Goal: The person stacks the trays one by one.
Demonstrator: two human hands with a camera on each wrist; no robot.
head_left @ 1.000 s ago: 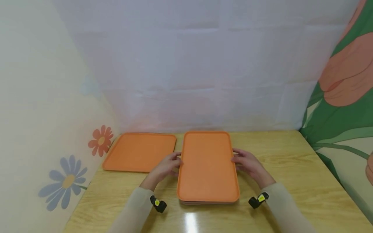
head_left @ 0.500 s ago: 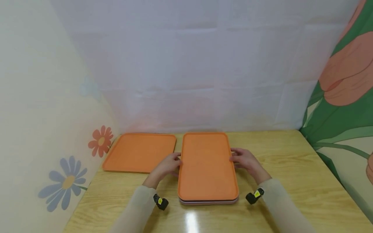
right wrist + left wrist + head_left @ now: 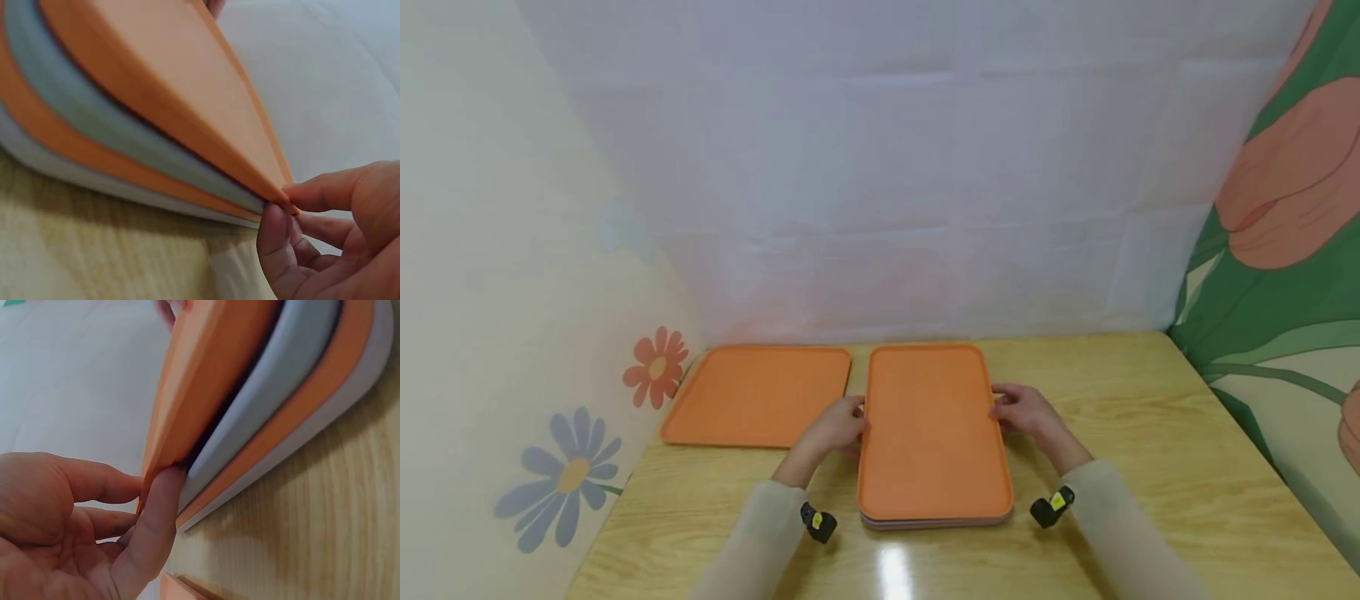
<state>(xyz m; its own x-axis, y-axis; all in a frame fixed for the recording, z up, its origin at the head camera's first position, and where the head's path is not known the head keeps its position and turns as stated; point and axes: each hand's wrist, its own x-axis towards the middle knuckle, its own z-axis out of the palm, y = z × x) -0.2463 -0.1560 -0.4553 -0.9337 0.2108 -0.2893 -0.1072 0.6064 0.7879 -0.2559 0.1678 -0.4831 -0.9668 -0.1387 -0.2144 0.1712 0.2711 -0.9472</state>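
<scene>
In the head view an orange tray (image 3: 934, 433) lies lengthwise on top of a tray stack at the table's middle. My left hand (image 3: 835, 427) pinches its left rim, and my right hand (image 3: 1028, 413) pinches the right rim. The left wrist view shows the thumb (image 3: 156, 519) tucked at the underside of that rim. A dark gap parts the top tray from the grey-green tray (image 3: 269, 381) below. Under that come another orange tray (image 3: 94, 147) and a whitish tray (image 3: 75, 178) at the bottom, against the wooden table.
A second orange tray (image 3: 760, 396) lies crosswise at the back left, close to my left hand. The wooden table (image 3: 1135, 417) ends at a white cloth backdrop (image 3: 895, 183). Flower-painted walls stand on both sides.
The top tray and both hands have shifted slightly left in the head view. Both hands stay at the tray's side rims, and the tray at the back left stays put.
</scene>
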